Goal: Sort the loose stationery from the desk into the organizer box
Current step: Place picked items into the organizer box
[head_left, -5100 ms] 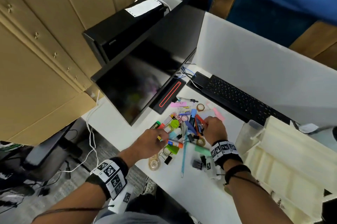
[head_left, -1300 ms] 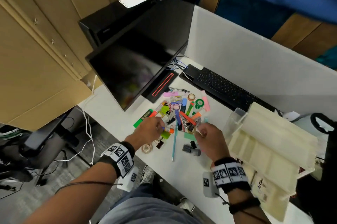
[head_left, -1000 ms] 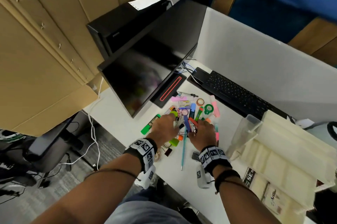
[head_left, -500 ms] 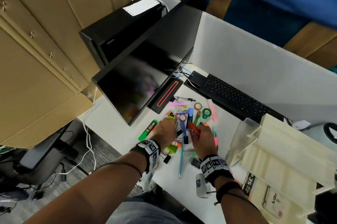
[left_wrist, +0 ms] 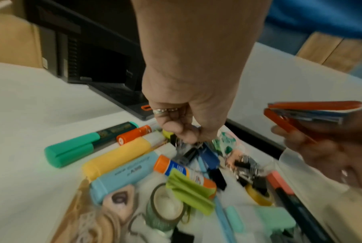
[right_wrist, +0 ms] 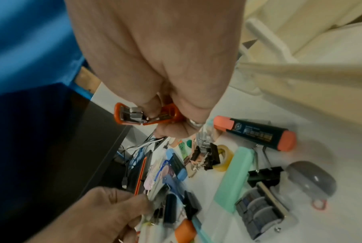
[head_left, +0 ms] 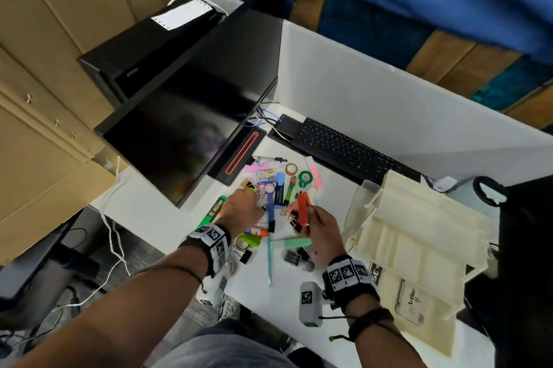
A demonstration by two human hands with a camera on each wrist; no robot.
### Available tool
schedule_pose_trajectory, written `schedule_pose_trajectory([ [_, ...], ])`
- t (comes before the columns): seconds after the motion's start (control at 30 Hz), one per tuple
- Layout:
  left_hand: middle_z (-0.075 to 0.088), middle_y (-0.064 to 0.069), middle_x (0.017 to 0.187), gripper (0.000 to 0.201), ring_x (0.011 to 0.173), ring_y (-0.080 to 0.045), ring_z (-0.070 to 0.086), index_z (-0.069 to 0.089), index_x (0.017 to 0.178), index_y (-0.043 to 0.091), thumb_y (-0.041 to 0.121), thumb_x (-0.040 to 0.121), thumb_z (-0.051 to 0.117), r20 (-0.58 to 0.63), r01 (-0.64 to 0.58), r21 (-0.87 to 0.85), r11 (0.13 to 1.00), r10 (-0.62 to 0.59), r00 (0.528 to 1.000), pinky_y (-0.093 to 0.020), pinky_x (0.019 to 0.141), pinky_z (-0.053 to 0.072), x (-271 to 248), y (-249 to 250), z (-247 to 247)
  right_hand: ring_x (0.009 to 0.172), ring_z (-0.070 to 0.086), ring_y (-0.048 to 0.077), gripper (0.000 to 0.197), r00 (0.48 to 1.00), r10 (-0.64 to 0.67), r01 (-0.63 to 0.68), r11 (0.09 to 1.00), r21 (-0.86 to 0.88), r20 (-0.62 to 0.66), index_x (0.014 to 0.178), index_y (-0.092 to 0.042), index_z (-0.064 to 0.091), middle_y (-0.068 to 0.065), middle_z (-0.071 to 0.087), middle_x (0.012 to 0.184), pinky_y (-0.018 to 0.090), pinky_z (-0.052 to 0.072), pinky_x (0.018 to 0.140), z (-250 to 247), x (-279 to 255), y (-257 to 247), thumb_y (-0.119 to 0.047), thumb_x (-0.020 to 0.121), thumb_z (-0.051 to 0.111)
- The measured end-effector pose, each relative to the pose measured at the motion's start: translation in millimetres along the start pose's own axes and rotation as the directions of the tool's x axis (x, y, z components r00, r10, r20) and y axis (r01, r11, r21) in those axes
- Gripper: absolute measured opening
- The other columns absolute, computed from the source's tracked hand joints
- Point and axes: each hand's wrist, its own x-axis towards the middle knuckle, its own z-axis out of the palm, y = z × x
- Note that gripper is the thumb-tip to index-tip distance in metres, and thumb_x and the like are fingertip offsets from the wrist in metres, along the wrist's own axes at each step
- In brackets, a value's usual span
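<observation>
Loose stationery lies in a heap on the white desk: highlighters, a glue stick, tape rolls and black binder clips. My right hand grips an orange stapler and holds it above the heap's right side. At the heap's left my left hand reaches down, and its fingertips pinch the wire handles of a black binder clip. The cream organizer box stands open to the right of my right hand.
A black monitor leans over the desk at the back left, and a keyboard lies behind the heap. A clear plastic tub stands between the heap and the organizer. A grey device sits near the front edge.
My right hand has picked the orange stapler out of the heap and raised it. My left hand has stayed at the heap's left side, fingers closing among the clips.
</observation>
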Motion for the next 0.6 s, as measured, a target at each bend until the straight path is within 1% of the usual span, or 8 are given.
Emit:
schedule_pose_trajectory([
  [0.07,0.05,0.001,0.051,0.028,0.046,-0.016,0.048,0.05,0.056,0.013,0.02,0.078,0.065,-0.002,-0.021,-0.033,0.999,0.021,1.0,-0.021,0.04,0.032,-4,-3,-5,0.052,0.047,0.007,0.034,0.997,0.061,-0.064,0.994,0.089,0.041,0.092,-0.012,0.069,-0.008,0.057,0.057,0.02,0.04,0.051,-9,-14,-14,-0.025,0.109,0.044],
  [0.17,0.042,0.003,0.049,0.03,0.045,-0.015,0.039,0.048,0.055,0.015,0.024,0.08,0.062,-0.022,-0.016,-0.058,0.998,0.015,1.0,-0.025,0.041,0.027,-16,-5,-10,0.048,0.041,0.009,0.033,0.992,0.101,-0.113,0.98,0.167,0.078,0.089,-0.017,0.066,-0.009,0.05,0.054,0.023,0.034,0.045,-24,-32,-19,-0.03,0.109,0.044],
  [0.27,0.05,0.003,0.051,0.03,0.046,-0.009,0.045,0.052,0.06,0.016,0.019,0.088,0.063,-0.028,-0.029,-0.194,0.98,0.024,0.999,-0.019,0.043,0.034,-33,0,-11,0.057,0.05,0.014,0.034,0.99,0.122,-0.133,0.965,0.224,0.065,0.088,-0.018,0.071,0.0,0.058,0.065,0.026,0.039,0.054,-44,-46,-8,-0.03,0.108,0.047],
  [0.37,0.064,-0.007,0.059,0.027,0.053,-0.014,0.06,0.06,0.071,0.007,0.015,0.096,0.063,0.018,-0.029,-0.44,0.898,0.041,0.999,-0.024,0.053,0.049,-55,14,-11,0.056,0.044,0.012,0.028,0.988,0.148,-0.153,0.936,0.316,0.038,0.091,-0.015,0.07,0.0,0.053,0.066,0.027,0.033,0.057,-69,-70,-2,-0.02,0.108,0.048],
  [0.43,0.064,-0.007,0.06,0.024,0.058,-0.02,0.057,0.062,0.078,0.003,0.011,0.101,0.058,0.127,0.004,-0.592,0.806,0.088,0.988,-0.029,0.058,0.046,-68,28,-6,0.06,0.049,0.011,0.028,0.986,0.162,-0.141,0.917,0.372,-0.026,0.095,-0.014,0.073,-0.002,0.062,0.069,0.025,0.037,0.06,-94,-90,6,-0.012,0.107,0.047],
  [0.5,0.063,-0.009,0.066,0.021,0.059,-0.017,0.058,0.063,0.086,0.003,0.012,0.103,0.056,0.243,0.049,-0.66,0.749,0.151,0.958,-0.029,0.057,0.045,-80,45,0,0.072,0.06,0.017,0.024,0.988,0.133,-0.085,0.901,0.424,-0.084,0.104,-0.01,0.075,0.004,0.072,0.083,0.03,0.047,0.07,-126,-113,21,-0.009,0.105,0.051],
  [0.57,0.057,-0.007,0.066,0.016,0.061,-0.017,0.061,0.063,0.089,0.007,0.013,0.102,0.056,0.332,0.128,-0.725,0.677,0.18,0.926,-0.024,0.055,0.045,-90,60,11,0.085,0.069,0.025,0.023,0.983,0.073,-0.016,0.948,0.319,-0.168,0.108,-0.015,0.078,0.006,0.078,0.096,0.042,0.054,0.081,-161,-132,39,-0.01,0.103,0.056],
  [0.6,0.053,-0.005,0.063,0.016,0.061,-0.019,0.059,0.061,0.087,0.008,0.011,0.102,0.055,0.371,0.18,-0.753,0.633,0.181,0.911,-0.025,0.055,0.044,-96,69,18,0.086,0.07,0.025,0.024,0.972,0.049,-0.004,0.981,0.194,-0.231,0.102,-0.023,0.08,0.003,0.078,0.094,0.044,0.054,0.083,-179,-138,50,-0.011,0.102,0.059],
])
